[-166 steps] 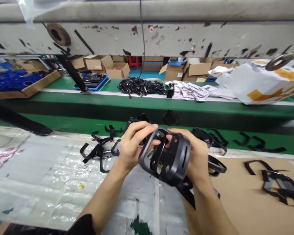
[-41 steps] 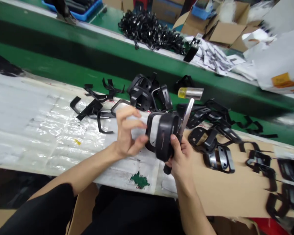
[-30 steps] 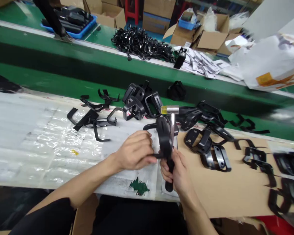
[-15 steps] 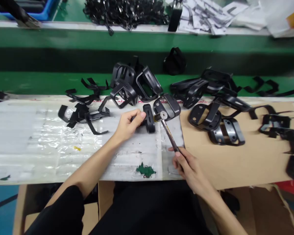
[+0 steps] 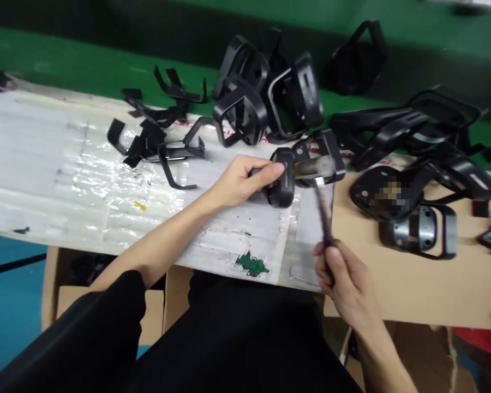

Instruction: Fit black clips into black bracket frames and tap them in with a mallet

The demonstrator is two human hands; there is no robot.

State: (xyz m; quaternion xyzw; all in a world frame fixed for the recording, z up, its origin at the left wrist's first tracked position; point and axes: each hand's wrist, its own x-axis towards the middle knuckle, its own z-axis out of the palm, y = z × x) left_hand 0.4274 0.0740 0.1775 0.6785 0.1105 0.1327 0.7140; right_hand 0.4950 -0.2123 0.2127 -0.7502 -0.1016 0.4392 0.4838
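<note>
Loose black clips (image 5: 155,136) lie on the plastic sheet (image 5: 57,169) covering the bench, at ten o'clock from the left hand (image 5: 241,183). That hand's grip is clenched on a black bracket (image 5: 281,180), which rests on the bench near the sheet's right edge. At twelve o'clock from the bracket stands a heap of black frames (image 5: 265,93), beside the green belt (image 5: 65,60). At five o'clock from the bracket, the right hand (image 5: 346,275) has its grip clenched round the handle of a small hammer (image 5: 322,213). The hammer's blurred head is just beside the bracket, at three o'clock. More frames (image 5: 417,229) lie on cardboard (image 5: 413,295) farthest right.
</note>
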